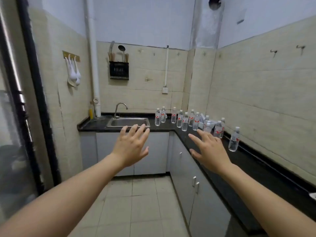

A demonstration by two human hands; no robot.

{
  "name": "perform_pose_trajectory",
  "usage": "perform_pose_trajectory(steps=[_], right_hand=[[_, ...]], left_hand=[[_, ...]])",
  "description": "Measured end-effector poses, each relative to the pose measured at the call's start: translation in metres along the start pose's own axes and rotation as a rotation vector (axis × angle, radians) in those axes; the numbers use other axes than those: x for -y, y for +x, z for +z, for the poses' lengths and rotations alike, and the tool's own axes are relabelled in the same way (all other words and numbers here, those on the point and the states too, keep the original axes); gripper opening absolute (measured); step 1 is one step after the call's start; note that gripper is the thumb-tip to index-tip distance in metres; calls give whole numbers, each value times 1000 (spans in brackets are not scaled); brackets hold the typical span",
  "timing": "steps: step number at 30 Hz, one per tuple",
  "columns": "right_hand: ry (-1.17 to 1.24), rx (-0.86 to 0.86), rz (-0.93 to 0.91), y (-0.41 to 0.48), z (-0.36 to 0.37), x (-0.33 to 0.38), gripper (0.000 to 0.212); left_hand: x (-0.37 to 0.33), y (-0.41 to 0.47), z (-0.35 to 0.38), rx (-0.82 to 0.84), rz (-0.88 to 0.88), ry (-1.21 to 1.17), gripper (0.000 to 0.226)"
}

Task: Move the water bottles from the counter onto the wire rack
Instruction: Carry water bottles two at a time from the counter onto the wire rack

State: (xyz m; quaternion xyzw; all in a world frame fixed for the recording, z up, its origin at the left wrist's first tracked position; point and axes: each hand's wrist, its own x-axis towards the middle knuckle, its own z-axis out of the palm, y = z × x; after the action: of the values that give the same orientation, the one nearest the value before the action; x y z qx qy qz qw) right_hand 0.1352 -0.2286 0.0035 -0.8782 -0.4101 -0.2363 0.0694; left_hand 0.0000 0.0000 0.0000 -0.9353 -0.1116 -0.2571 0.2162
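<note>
Several clear water bottles (185, 121) with red-and-white labels stand upright in the corner of the black counter (256, 161). One more bottle (234, 139) stands apart, further along the right arm of the counter. My left hand (132, 146) is stretched forward in mid-air with fingers straight and spread, holding nothing, short of the sink. My right hand (209, 151) is also held out flat with spread fingers, empty, over the counter's front edge and short of the bottle cluster. No wire rack is in view.
A steel sink (128, 121) with a tap (119, 109) sits in the back counter, a yellow bottle (91, 112) at its left. White cabinets (196, 194) run under the L-shaped counter. A black utensil holder (119, 70) hangs on the tiled wall. A dark door frame (34, 93) stands left.
</note>
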Motion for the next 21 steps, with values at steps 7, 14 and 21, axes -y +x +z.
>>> perform_pose_trajectory(steps=[7, 14, 21], right_hand=[[49, -25, -120, 90, 105, 27, 54], [-20, -14, -213, 190, 199, 74, 52], [87, 79, -187, 282, 266, 96, 35]], left_hand=[[69, 14, 96, 126, -61, 67, 54], [164, 2, 197, 156, -325, -34, 50], [219, 70, 277, 227, -377, -132, 50]])
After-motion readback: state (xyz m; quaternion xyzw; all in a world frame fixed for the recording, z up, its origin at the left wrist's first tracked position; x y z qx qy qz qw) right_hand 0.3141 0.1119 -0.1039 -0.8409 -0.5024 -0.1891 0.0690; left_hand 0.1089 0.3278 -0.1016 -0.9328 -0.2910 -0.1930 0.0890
